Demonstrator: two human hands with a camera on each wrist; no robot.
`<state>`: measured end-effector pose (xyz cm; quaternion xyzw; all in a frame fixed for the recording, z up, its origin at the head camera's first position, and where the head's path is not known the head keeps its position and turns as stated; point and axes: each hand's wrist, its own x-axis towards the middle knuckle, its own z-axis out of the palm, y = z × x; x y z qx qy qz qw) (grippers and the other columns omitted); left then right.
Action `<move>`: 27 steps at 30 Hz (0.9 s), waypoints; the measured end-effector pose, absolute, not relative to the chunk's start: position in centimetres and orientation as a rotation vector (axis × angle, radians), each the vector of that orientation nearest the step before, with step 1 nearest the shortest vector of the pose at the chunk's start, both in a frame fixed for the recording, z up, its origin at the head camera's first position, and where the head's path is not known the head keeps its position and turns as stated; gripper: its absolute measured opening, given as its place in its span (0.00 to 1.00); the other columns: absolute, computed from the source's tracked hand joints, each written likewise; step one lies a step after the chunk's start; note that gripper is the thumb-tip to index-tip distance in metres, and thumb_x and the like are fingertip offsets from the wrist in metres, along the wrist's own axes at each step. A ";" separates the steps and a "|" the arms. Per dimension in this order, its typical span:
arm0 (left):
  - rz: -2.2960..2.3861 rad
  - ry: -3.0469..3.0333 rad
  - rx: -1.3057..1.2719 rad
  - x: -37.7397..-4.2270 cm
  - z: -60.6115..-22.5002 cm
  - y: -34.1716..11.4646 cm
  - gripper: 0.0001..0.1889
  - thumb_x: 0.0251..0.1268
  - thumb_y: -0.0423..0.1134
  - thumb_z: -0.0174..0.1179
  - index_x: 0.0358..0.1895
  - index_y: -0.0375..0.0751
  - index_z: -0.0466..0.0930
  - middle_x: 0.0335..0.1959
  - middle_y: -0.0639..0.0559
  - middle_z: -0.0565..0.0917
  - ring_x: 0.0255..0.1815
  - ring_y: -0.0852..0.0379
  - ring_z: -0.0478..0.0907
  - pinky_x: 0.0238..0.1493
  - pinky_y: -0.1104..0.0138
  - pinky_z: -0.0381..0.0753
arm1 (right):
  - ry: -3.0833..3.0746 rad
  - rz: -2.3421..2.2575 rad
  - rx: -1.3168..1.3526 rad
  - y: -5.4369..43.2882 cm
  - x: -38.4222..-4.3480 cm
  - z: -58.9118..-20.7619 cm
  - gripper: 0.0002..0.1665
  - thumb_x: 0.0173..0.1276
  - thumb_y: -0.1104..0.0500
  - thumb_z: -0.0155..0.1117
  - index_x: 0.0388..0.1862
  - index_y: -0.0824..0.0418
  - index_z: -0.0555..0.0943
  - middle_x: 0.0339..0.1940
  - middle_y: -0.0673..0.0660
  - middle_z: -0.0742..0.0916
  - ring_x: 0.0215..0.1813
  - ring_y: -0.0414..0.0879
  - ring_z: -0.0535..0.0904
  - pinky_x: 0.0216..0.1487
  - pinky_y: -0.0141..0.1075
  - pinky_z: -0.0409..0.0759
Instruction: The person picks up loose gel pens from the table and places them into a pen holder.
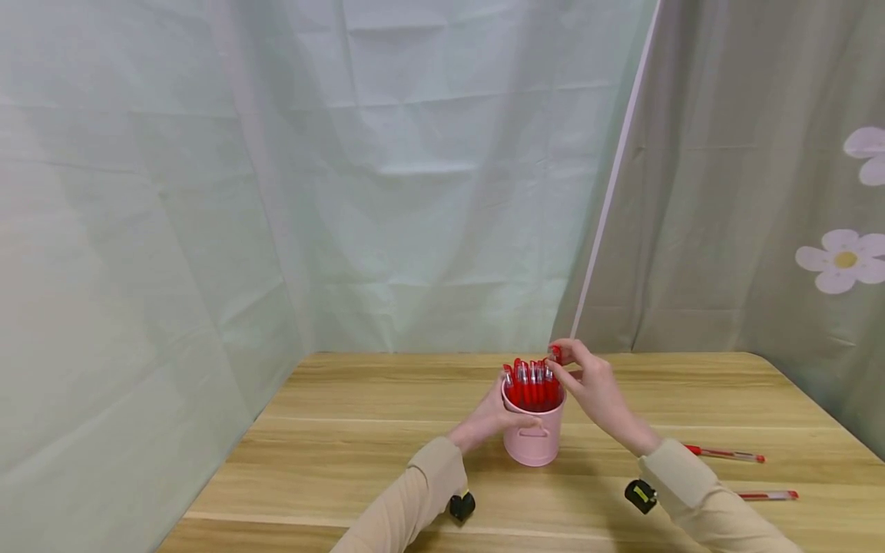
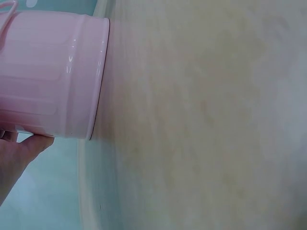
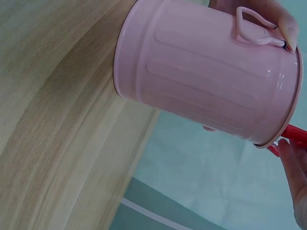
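A pink metal bucket (image 1: 531, 445) with small handles stands upright on the wooden table, holding several red-capped pens (image 1: 531, 388) with caps up. My left hand (image 1: 492, 417) grips the bucket from its left side, thumb across the front near a handle. At the right of the rim my right hand (image 1: 593, 388) pinches a red pen (image 1: 556, 353) by its upper end; its lower part is hidden among the others. In the right wrist view, red pens (image 3: 293, 133) show at the bucket's mouth beside the right fingertips. The left wrist view shows the bucket's base on the table.
Two more red pens lie on the table at the right, one (image 1: 733, 455) farther back and one (image 1: 767, 495) nearer, both partly behind the right forearm. A pale curtain (image 1: 442, 192) hangs along the table's back edge, with a grey flowered curtain (image 1: 719, 230) to the right.
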<state>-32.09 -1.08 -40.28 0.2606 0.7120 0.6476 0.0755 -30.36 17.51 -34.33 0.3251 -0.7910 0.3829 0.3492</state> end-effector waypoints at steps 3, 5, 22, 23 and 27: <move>1.949 2.118 0.779 -32.0 -40.3 -1.1 0.42 0.44 0.37 0.71 0.62 0.53 0.54 0.55 0.60 0.68 0.54 0.60 0.67 0.51 0.65 0.68 | -2.068 0.993 0.831 17.5 -30.4 -34.5 0.21 0.51 0.74 0.67 0.44 0.65 0.74 0.31 0.53 0.82 0.30 0.44 0.78 0.26 0.32 0.78; 1.952 2.112 0.779 -32.0 -40.3 -1.0 0.42 0.45 0.37 0.71 0.62 0.52 0.54 0.55 0.60 0.68 0.54 0.59 0.67 0.51 0.65 0.68 | -2.078 0.991 0.826 17.6 -30.4 -34.5 0.20 0.51 0.74 0.67 0.44 0.65 0.74 0.31 0.53 0.82 0.30 0.44 0.78 0.26 0.32 0.78; 1.940 2.137 0.779 -32.3 -40.3 -0.8 0.43 0.46 0.37 0.70 0.64 0.49 0.52 0.56 0.57 0.67 0.55 0.58 0.67 0.52 0.64 0.67 | -2.105 0.845 0.821 18.5 -30.9 -35.3 0.17 0.50 0.71 0.69 0.41 0.64 0.80 0.41 0.54 0.81 0.44 0.49 0.72 0.40 0.47 0.75; 1.941 2.135 0.780 -32.2 -40.3 -0.8 0.43 0.46 0.37 0.70 0.64 0.48 0.51 0.56 0.57 0.67 0.55 0.58 0.67 0.52 0.64 0.67 | -2.114 0.845 0.818 18.6 -30.9 -35.4 0.17 0.50 0.70 0.70 0.41 0.63 0.80 0.41 0.54 0.81 0.44 0.49 0.72 0.41 0.47 0.74; 1.934 2.150 0.792 -32.1 -40.2 -0.8 0.43 0.46 0.38 0.70 0.64 0.48 0.51 0.56 0.57 0.67 0.54 0.58 0.67 0.53 0.64 0.66 | -2.135 0.844 0.821 18.7 -30.9 -35.6 0.17 0.51 0.69 0.70 0.41 0.63 0.80 0.42 0.55 0.81 0.46 0.50 0.71 0.44 0.49 0.73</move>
